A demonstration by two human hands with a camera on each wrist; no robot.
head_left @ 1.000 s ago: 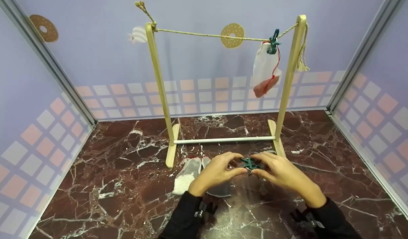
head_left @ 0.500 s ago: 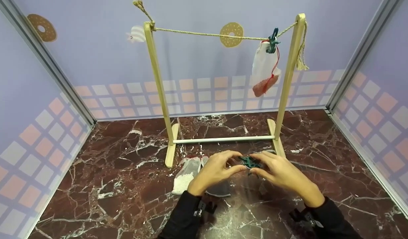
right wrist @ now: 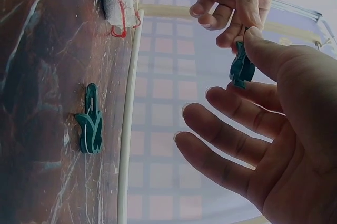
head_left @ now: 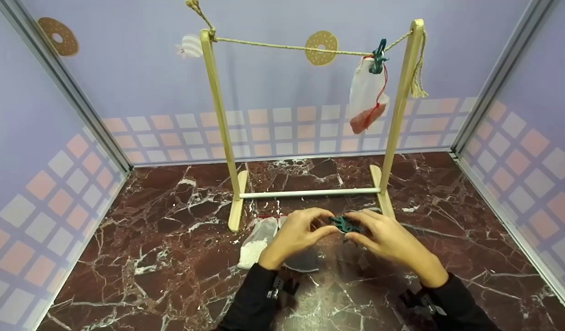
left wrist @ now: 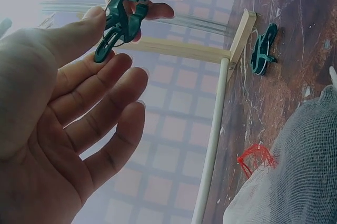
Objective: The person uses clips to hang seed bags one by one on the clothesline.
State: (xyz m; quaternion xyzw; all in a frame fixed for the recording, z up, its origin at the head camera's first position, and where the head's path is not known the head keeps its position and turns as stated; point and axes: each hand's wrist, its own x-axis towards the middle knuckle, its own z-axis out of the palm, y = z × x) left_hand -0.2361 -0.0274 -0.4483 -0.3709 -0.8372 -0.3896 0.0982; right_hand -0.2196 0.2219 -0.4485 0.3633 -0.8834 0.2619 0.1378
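Between my two hands, above the tabletop, is a green clothespin (left wrist: pixel 125 23). My left hand (head_left: pixel 298 234) pinches its handle end between thumb and index finger, the other fingers loosely spread. My right hand (head_left: pixel 392 239) holds the opposite end of the clothespin with thumb and fingertip. A second green clothespin (right wrist: pixel 90 124) lies on the marbled table below. Beside and partly behind my left wrist lie a mesh bag with white contents (head_left: pixel 253 253) and a bag with dark grey contents (head_left: pixel 303 263), both with red drawstrings (left wrist: pixel 257 159).
A wooden stand (head_left: pixel 221 115) with a rope (head_left: pixel 273 46) strung across its top stands behind my hands. Near its right post hangs a mesh bag with reddish contents (head_left: pixel 367 96), held on the rope by a green clothespin (head_left: pixel 379 57). A white bar (head_left: pixel 310 193) joins the feet.
The clothespin has turned slightly between my fingertips. Both hands stay in nearly the same place, and the bags and stand have not moved.
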